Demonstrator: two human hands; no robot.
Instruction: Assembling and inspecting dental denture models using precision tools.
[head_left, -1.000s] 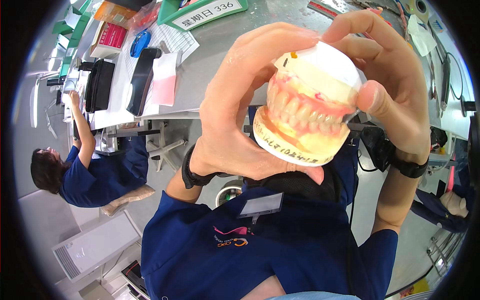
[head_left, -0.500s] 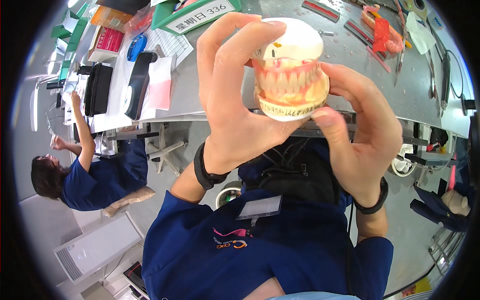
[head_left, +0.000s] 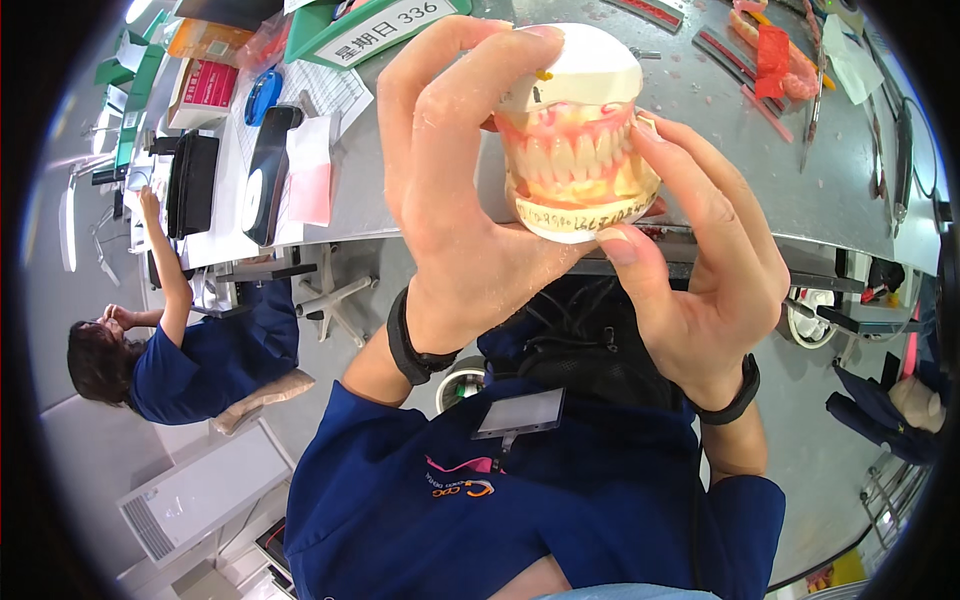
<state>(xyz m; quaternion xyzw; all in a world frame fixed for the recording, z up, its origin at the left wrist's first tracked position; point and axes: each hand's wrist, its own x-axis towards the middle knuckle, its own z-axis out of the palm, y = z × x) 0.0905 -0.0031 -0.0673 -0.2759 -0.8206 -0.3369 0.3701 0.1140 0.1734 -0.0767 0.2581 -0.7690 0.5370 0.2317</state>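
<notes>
Above the bench's near edge I hold up a dental model, its two plaster casts closed together. The upper cast is white; between the casts sit pink wax gums and ivory-coloured teeth. Handwriting runs along the pale lower base. My left hand grips it from the left, fingers over the top cast and palm low at the side. At the right, my right hand has its index fingertip against the pink gum side, with its thumb by the lower base. Whether that thumb touches the base I cannot tell.
A green tray with a label stands at the far left of the metal bench. Behind the model's right lie red-and-grey strips, pink wax pieces and slim tools. A co-worker sits at the left.
The model has turned slightly and shifted a little left. My right hand has moved left, its index finger now resting higher on the model's side. The co-worker's lower hand has moved nearer the head.
</notes>
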